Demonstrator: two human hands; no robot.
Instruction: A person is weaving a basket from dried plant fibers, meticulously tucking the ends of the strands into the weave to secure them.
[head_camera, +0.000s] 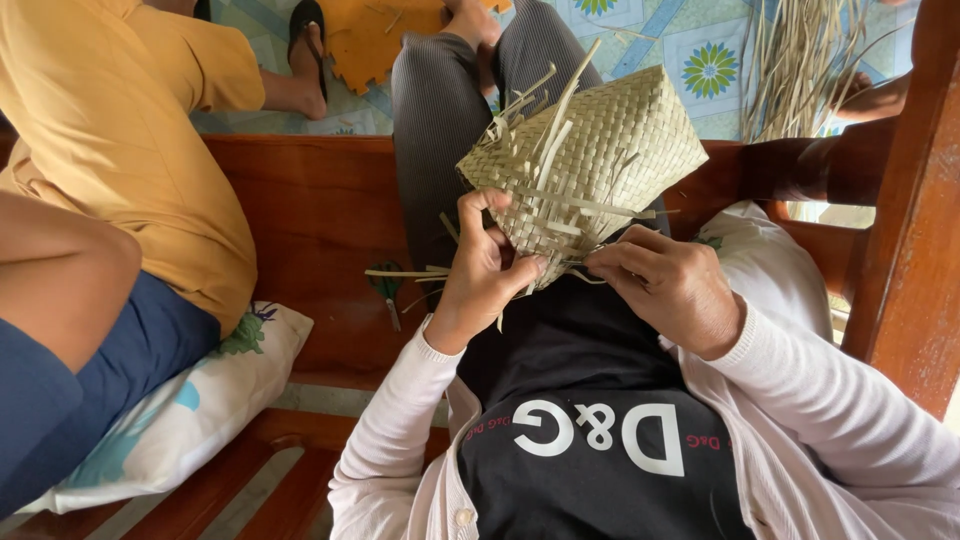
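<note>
A half-woven basket of pale green-tan leaf strips (610, 150) rests on my lap, its open side toward me with loose strip ends sticking out. My left hand (482, 265) grips the near edge of the basket, fingers curled around the weave. My right hand (668, 280) pinches a loose strip at the basket's lower edge, close beside the left. Both arms wear pale pink sleeves.
A person in a yellow shirt and blue shorts (110, 170) sits close on my left on a wooden bench (320, 210) with a white pillow (190, 410). A small green-handled tool (388, 290) and cut strips lie on the bench. A bundle of leaf strips (800, 60) stands far right.
</note>
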